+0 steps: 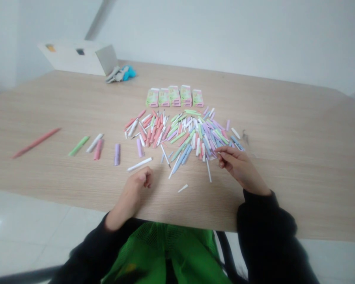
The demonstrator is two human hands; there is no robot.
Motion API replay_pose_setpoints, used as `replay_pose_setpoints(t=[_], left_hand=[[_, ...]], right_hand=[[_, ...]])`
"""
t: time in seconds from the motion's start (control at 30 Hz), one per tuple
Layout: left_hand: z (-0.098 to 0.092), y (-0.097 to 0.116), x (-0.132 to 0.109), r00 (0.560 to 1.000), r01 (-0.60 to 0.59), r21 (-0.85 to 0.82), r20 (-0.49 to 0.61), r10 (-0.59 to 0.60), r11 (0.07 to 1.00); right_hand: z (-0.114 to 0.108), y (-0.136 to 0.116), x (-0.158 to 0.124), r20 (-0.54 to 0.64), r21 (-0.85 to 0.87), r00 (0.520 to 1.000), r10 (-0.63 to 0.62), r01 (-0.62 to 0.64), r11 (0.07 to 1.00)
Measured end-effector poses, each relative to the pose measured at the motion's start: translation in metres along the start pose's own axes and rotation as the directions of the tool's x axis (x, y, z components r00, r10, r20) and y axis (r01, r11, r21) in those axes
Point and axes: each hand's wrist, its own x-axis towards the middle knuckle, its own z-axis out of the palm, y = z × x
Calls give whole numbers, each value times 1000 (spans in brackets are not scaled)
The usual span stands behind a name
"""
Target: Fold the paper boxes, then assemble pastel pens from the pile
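Observation:
A heap of pastel pen parts (183,132) in pink, green, purple, blue and white lies spread on the wooden table (298,157). My right hand (239,165) rests at the heap's near right edge, fingers pinched together on a small piece I cannot make out. My left hand (134,189) lies curled on the table near the front edge, just below a loose white tube (139,164); nothing shows in it. A short white piece (182,188) lies between my hands.
Several small green-and-pink boxes (174,96) stand in a row behind the heap. To the left lie a pink pen (36,142), green (78,145), white, pink and purple (116,154) parts. A white box (79,57) and blue-grey cloth (121,73) sit at the far left.

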Motion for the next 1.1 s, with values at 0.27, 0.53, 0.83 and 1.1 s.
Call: replay_pose_setpoints(t=[0.27,0.53,0.83,1.1], left_hand=[[8,33,11,968,-158,420,246,56,894],[36,4,25,951,-282,831,307,28,479],[56,47,67,935,-350,840,341,99,414],[113,41,134,952,-295,903,304,20,312]], right_hand=[[11,7,-9,57,-180,998,-24,34,983],[7,13,-12,54,-161,998,-23,31,987],[-1,17,-11,-47,-288,998,-40,25,957],[-5,20,-11,-53,-362,992,-112,85,928]])
